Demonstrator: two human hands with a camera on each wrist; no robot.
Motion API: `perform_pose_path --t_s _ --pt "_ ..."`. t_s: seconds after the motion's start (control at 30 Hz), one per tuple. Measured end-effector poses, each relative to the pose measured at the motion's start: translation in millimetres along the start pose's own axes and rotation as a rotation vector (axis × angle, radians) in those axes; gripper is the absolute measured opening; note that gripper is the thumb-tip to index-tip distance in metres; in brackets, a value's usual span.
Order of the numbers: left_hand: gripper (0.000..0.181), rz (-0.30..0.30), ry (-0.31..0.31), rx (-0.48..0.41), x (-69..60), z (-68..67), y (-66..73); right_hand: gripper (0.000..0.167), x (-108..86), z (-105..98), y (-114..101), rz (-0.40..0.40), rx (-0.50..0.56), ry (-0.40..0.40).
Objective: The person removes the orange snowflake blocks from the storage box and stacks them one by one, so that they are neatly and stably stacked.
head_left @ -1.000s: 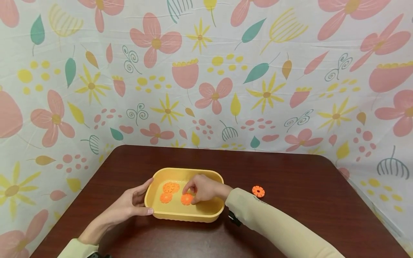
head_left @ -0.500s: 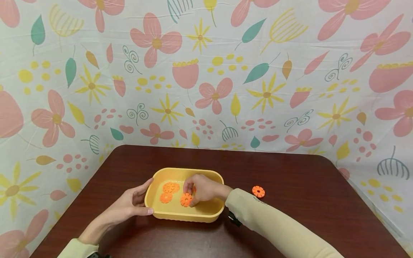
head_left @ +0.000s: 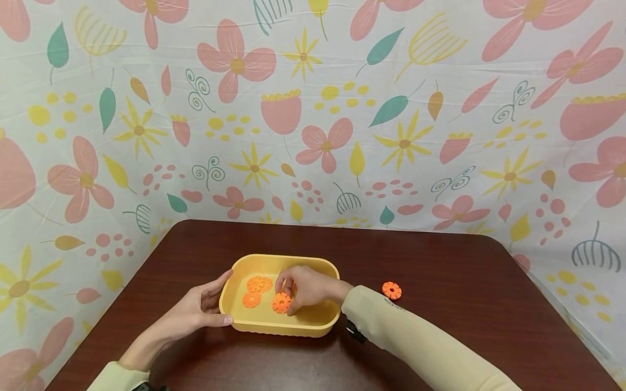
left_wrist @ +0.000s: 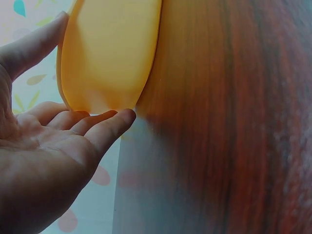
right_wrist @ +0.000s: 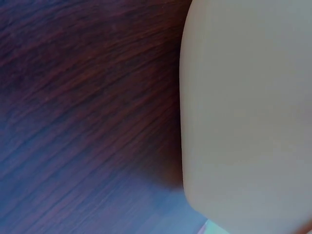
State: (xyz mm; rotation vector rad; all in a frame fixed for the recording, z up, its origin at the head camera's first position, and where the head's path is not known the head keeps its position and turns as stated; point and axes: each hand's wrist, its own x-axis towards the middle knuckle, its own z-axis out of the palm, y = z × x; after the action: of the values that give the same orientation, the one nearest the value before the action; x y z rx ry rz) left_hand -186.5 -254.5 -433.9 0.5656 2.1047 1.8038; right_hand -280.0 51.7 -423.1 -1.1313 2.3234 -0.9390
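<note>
A yellow tray (head_left: pixel 274 327) stands on the table, its left end held between the thumb and fingers of my left hand (head_left: pixel 193 312). In the left wrist view, my left hand (left_wrist: pixel 53 146) has its thumb and fingertips against the tray (left_wrist: pixel 112 53). My right hand (head_left: pixel 308 285) reaches inside and pinches a notched orange disc (head_left: pixel 281 303), tilted to face the head camera. Left of it lie a lower orange disc (head_left: pixel 251 300) and overlapping orange discs (head_left: pixel 256 284). The right wrist view shows no fingers.
Another orange disc (head_left: pixel 391 290) lies on the dark wooden table (head_left: pixel 440 266), right of the tray. A patterned cloth (head_left: pixel 313 179) hangs behind the table. A large pale surface (right_wrist: pixel 248 107) fills the right side of the right wrist view; I cannot tell what it is.
The disc at my right fingertips has tipped up and shifted slightly left, and the right fingers have moved a little with it. The left hand and tray have stayed in place.
</note>
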Motion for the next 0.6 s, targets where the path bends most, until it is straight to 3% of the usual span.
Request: perform_pose_path --t_s 0.23,0.6 --pt "0.1 0.005 -0.005 -0.009 -0.5 0.3 -0.2 0.039 -0.8 0.9 -0.4 0.011 0.022 -0.003" --pt "0.101 0.003 -0.005 -0.009 -0.8 0.9 0.4 0.033 -0.3 -0.5 -1.0 -0.037 0.02 0.021"
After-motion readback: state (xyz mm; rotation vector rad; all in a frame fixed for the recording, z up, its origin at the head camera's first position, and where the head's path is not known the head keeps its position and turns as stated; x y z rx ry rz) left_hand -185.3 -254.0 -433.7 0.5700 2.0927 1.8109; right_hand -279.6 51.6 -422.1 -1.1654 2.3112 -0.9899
